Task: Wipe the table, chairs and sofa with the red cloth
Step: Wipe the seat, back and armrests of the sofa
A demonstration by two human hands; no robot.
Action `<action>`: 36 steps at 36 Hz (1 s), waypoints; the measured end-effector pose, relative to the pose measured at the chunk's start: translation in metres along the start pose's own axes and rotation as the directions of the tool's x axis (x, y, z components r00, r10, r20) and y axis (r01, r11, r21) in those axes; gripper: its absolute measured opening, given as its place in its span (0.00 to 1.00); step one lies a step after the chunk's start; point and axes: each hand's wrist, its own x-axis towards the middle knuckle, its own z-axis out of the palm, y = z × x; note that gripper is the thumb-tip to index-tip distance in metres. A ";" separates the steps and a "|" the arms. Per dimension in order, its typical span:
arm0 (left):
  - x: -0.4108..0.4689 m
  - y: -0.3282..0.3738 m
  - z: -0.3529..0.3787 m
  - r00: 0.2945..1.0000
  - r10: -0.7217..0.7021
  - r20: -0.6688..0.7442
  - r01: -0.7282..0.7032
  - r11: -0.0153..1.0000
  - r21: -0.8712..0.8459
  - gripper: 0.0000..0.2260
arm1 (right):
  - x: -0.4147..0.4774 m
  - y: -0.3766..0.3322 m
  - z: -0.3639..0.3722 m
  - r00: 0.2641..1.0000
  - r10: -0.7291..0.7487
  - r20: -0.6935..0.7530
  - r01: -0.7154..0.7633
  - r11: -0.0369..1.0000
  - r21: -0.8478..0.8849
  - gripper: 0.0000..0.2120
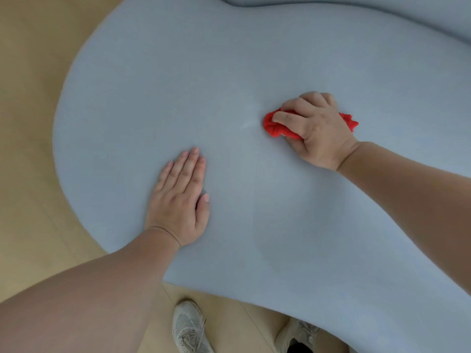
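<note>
The grip of the right hand (314, 128) is closing around the red cloth (274, 127), with the fingers curling over the wad and the thumb tucking beneath it. The cloth is sitting right of centre in the frame and pressing into the padded blue-grey seat (178, 85), judged to be the sofa. Only the bunched left end and a frayed tail on the right are showing past the hand.

The left hand (179, 200) is lying flat and holding nothing, its straight fingers pressing on the seat at lower centre, well apart from the cloth.

Hazards from this state:
- The cloth is staying wadded, so little of it is contacting the seat. Each pass is likely leaving unwiped strips.
- The loose tail is trailing outside the grip. Dragging could be pulling the cloth free.
- The padding is dimpling just left of the cloth. Heavy pressure risks creasing the cover there.
- The left hand is covering a patch that is probably going unwiped.
- The person's shoes (188, 327) are standing on the floor (25, 123) close to the seat's lower edge. Leaning onto soft padding risks the bracing hand sliding.
</note>
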 end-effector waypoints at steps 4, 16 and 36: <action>0.000 0.000 0.002 1.000 0.000 -0.002 0.000 1.000 0.001 0.28 | 0.005 0.010 0.001 1.000 -0.013 -0.007 0.013 1.000 0.003 0.17; 0.000 -0.001 0.007 1.000 0.003 -0.007 -0.003 1.000 -0.013 0.28 | 0.047 0.048 -0.004 0.995 0.104 0.007 -0.104 0.994 -0.022 0.15; 0.000 -0.004 0.010 1.000 0.000 -0.006 0.000 0.999 -0.033 0.29 | 0.141 0.105 -0.002 0.935 0.349 0.053 -0.346 0.936 -0.066 0.20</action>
